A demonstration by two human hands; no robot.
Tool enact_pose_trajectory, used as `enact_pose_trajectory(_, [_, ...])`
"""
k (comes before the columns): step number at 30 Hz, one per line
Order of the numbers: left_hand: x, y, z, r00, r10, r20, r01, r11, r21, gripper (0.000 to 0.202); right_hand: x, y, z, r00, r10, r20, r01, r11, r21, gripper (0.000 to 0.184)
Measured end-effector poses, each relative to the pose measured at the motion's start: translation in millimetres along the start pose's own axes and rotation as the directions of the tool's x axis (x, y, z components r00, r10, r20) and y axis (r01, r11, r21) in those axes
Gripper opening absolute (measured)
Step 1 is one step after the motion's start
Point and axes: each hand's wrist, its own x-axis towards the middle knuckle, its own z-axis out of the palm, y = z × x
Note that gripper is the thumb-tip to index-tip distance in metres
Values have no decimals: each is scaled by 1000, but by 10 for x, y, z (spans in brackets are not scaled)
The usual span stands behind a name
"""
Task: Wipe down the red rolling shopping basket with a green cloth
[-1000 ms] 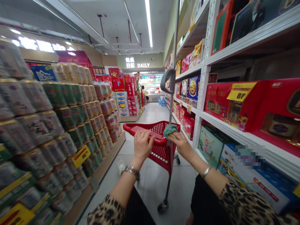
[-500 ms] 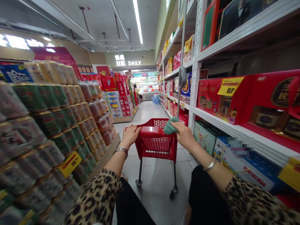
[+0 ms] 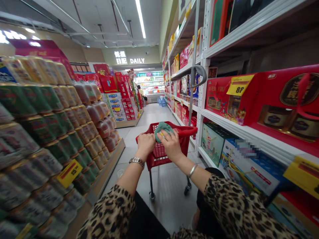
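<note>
Red cart point(image 3: 159, 155), tiled aisle floor point(image 3: 169, 191), stocked shelves point(image 3: 249, 132)

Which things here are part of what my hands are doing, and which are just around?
In use: left hand, right hand, green cloth, red plastic wheeled basket.
Just around: stacked drink cans, red gift boxes, yellow price tag.

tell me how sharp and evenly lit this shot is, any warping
Head view: wide-angle warping bows the shelves and stacked cans, which smear toward the left edge; left hand, right hand, green cloth and red cart at centre are sharp; the ceiling strip light is blown out; a patch on the blue box is pixelated.
</note>
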Motion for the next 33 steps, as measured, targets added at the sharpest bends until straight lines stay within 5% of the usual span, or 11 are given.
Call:
enact_pose_trajectory(3, [-22, -102, -54, 1000, -27, 3, 27, 1000, 0, 53, -129, 57, 3, 987, -150, -63, 148, 988, -40, 35])
enact_pose_trajectory(8, [-75, -175, -82, 987, -151, 49, 153, 988, -27, 67, -394, 479, -104, 929, -344, -136, 346, 938, -16, 27])
enact_pose_trajectory(10, [-87, -130, -73, 987, -154, 53, 155, 988, -16, 70, -410, 663, -161, 953, -280, -120, 283, 959, 15, 32])
enact_pose_trajectory(14, [-100, 35, -58, 981, -194, 15, 194, 981, -5, 70, -241, 882, -254, 995, 101, -17, -101, 994, 50, 42])
enact_pose_trajectory(18, [-130, 207, -56, 972, -234, -25, 233, 972, -35, 68, -23, 735, -291, 955, 252, 157, -262, 964, 49, 44])
enact_pose_trajectory(25, [-222, 293, -67, 971, -229, -73, 228, 973, -23, 62, 72, 173, -209, 976, 82, 203, -109, 986, 128, 38])
enact_pose_trajectory(33, [-335, 205, -82, 959, -253, -129, 255, 967, 2, 68, 226, 257, -374, 954, 51, 294, -90, 989, 119, 28])
